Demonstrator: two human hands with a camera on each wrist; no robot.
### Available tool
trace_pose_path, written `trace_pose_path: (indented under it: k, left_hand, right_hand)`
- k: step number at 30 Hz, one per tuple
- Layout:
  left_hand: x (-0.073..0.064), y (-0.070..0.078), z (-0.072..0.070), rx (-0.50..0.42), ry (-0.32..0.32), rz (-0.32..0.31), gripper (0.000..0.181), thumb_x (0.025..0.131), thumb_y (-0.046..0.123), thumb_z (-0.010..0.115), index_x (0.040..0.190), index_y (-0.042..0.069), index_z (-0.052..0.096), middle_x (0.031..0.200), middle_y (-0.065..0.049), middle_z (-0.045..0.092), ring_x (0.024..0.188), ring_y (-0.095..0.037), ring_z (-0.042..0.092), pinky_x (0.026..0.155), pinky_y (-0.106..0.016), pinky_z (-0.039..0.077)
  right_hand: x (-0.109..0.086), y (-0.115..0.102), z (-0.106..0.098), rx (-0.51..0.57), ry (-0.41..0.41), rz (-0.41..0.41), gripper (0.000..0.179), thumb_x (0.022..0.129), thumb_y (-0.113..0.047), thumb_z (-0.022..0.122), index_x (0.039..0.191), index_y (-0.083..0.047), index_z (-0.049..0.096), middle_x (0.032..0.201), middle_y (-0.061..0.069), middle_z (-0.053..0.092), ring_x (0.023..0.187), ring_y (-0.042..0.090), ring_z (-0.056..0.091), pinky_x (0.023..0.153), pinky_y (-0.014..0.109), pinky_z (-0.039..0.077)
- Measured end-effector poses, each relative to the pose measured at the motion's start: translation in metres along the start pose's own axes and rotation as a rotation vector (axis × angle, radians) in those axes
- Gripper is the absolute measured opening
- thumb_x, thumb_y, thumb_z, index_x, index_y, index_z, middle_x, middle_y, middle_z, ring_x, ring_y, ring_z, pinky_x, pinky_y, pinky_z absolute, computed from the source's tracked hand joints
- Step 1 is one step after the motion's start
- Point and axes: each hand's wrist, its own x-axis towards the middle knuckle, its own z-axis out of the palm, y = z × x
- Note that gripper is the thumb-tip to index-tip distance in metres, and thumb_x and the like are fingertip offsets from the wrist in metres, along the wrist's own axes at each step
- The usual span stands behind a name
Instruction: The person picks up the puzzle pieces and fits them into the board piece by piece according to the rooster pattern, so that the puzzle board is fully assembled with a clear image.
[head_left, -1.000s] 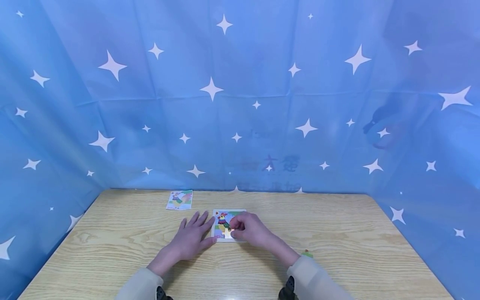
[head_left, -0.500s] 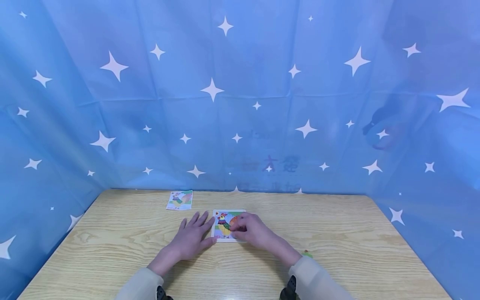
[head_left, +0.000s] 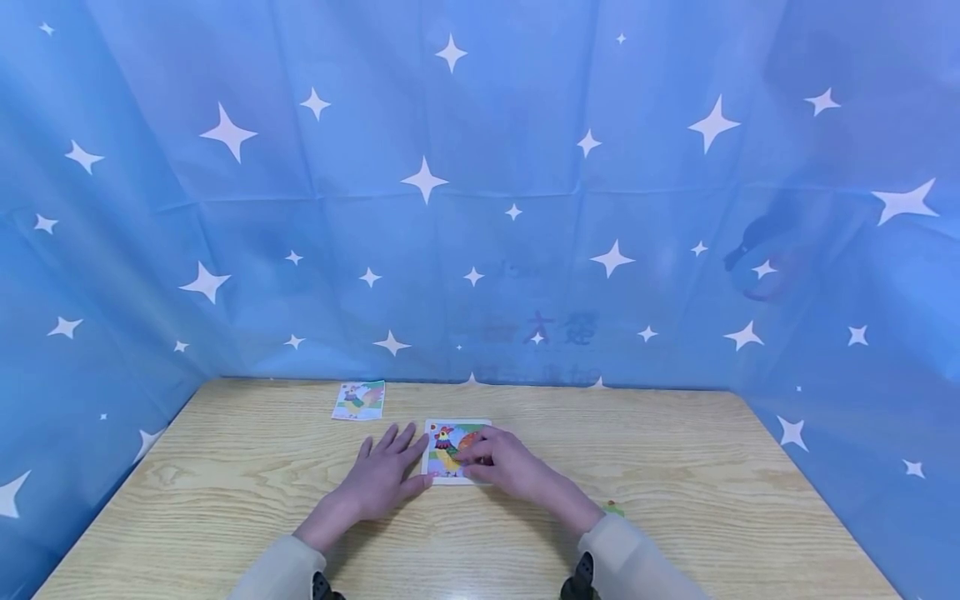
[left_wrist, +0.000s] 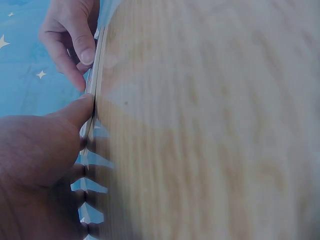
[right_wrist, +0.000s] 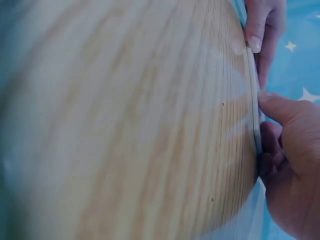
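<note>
A jigsaw puzzle of a rooster (head_left: 443, 460) lies in a white-rimmed tray on the wooden table. My left hand (head_left: 382, 479) lies flat with spread fingers at the tray's left side, its thumb at the near left corner. Over the right part of the puzzle, my right hand (head_left: 510, 462) is bent down with curled fingers. Its thumb and fingertips touch a puzzle piece at the rooster's body, which they largely hide. In the right wrist view, the right thumb (right_wrist: 275, 106) sits by the tray's thin edge (right_wrist: 253, 95).
A small picture card (head_left: 358, 401) showing the same rooster lies at the back left of the table (head_left: 675, 450). A green puzzle piece (head_left: 613, 507) lies beside the right forearm, partly covered by it. A blue star-printed cloth (head_left: 480, 233) hangs behind the table.
The rooster's lower body, where a pale gap showed a second ago, now shows yellow pieces. My right fingertips have shifted slightly over it. My left hand has stayed put.
</note>
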Motion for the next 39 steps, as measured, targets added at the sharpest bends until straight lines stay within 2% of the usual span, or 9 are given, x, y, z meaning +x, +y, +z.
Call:
trace_pose_path:
  k: [4, 9, 13, 19, 23, 30, 34, 39]
  left_hand:
    - [0.0, -0.001, 0.001, 0.0, 0.003, -0.009, 0.069, 0.104, 0.048, 0.056, 0.156, 0.004, 0.043, 0.163, -0.024, 0.03, 0.15, -0.051, 0.02, 0.111, -0.077, 0.014]
    - [0.0, 0.003, -0.002, 0.001, -0.006, -0.023, 0.066, 0.104, 0.044, 0.058, 0.155, 0.004, 0.044, 0.163, -0.024, 0.03, 0.15, -0.05, 0.02, 0.112, -0.076, 0.014]
    - [0.0, 0.006, -0.005, -0.005, -0.01, -0.008, 0.066, 0.104, 0.043, 0.058, 0.154, 0.002, 0.045, 0.162, -0.027, 0.031, 0.149, -0.052, 0.021, 0.11, -0.078, 0.015]
    - [0.003, 0.001, 0.002, 0.007, -0.004, -0.006, 0.067, 0.105, 0.044, 0.057, 0.157, 0.005, 0.042, 0.164, -0.024, 0.029, 0.15, -0.05, 0.018, 0.111, -0.077, 0.014]
    - [0.004, -0.001, 0.004, 0.013, 0.009, -0.005, 0.068, 0.105, 0.047, 0.056, 0.156, 0.006, 0.043, 0.164, -0.022, 0.029, 0.15, -0.049, 0.019, 0.112, -0.076, 0.014]
    - [0.001, 0.005, -0.004, 0.002, -0.01, -0.01, 0.068, 0.106, 0.047, 0.054, 0.157, 0.004, 0.041, 0.164, -0.024, 0.028, 0.15, -0.05, 0.018, 0.111, -0.077, 0.013]
    - [0.001, 0.007, -0.005, -0.008, -0.022, -0.017, 0.065, 0.106, 0.041, 0.056, 0.156, 0.003, 0.042, 0.164, -0.025, 0.028, 0.15, -0.05, 0.018, 0.112, -0.077, 0.013]
    - [0.002, -0.002, 0.003, -0.013, -0.01, -0.02, 0.066, 0.105, 0.043, 0.057, 0.157, 0.005, 0.041, 0.165, -0.022, 0.027, 0.151, -0.049, 0.016, 0.113, -0.076, 0.011]
  right_hand:
    - [0.001, -0.001, 0.0, -0.031, -0.02, -0.044, 0.027, 0.101, -0.011, 0.067, 0.127, -0.01, 0.075, 0.099, -0.003, 0.057, 0.079, 0.008, 0.045, 0.067, 0.023, 0.041]
    - [0.0, -0.003, -0.002, -0.049, -0.031, -0.032, 0.027, 0.101, -0.011, 0.067, 0.127, -0.012, 0.075, 0.095, -0.005, 0.054, 0.077, 0.008, 0.041, 0.066, 0.023, 0.038]
    - [-0.001, -0.003, -0.003, -0.027, -0.025, -0.017, 0.025, 0.101, -0.012, 0.068, 0.124, -0.011, 0.077, 0.099, -0.005, 0.057, 0.081, 0.007, 0.046, 0.069, 0.023, 0.042]
    - [-0.004, 0.0, -0.003, 0.013, 0.015, 0.036, 0.018, 0.098, -0.012, 0.071, 0.114, -0.011, 0.081, 0.101, -0.007, 0.062, 0.087, 0.005, 0.054, 0.073, 0.024, 0.048]
    - [-0.005, 0.002, -0.003, -0.001, 0.027, 0.017, 0.016, 0.098, -0.011, 0.072, 0.111, -0.011, 0.082, 0.099, -0.007, 0.063, 0.084, 0.004, 0.054, 0.072, 0.023, 0.048]
    - [-0.005, -0.001, -0.009, -0.004, -0.008, -0.041, 0.017, 0.1, -0.013, 0.07, 0.113, -0.009, 0.08, 0.099, -0.006, 0.063, 0.084, 0.005, 0.053, 0.073, 0.024, 0.048]
    - [-0.012, -0.001, -0.019, 0.103, -0.021, 0.031, 0.021, 0.1, -0.014, 0.07, 0.119, -0.01, 0.077, 0.094, -0.007, 0.064, 0.078, 0.006, 0.055, 0.069, 0.025, 0.049]
    - [-0.033, 0.004, -0.038, 0.209, 0.03, 0.112, 0.029, 0.099, -0.015, 0.071, 0.126, -0.004, 0.073, 0.095, -0.004, 0.066, 0.074, 0.01, 0.057, 0.065, 0.027, 0.049]
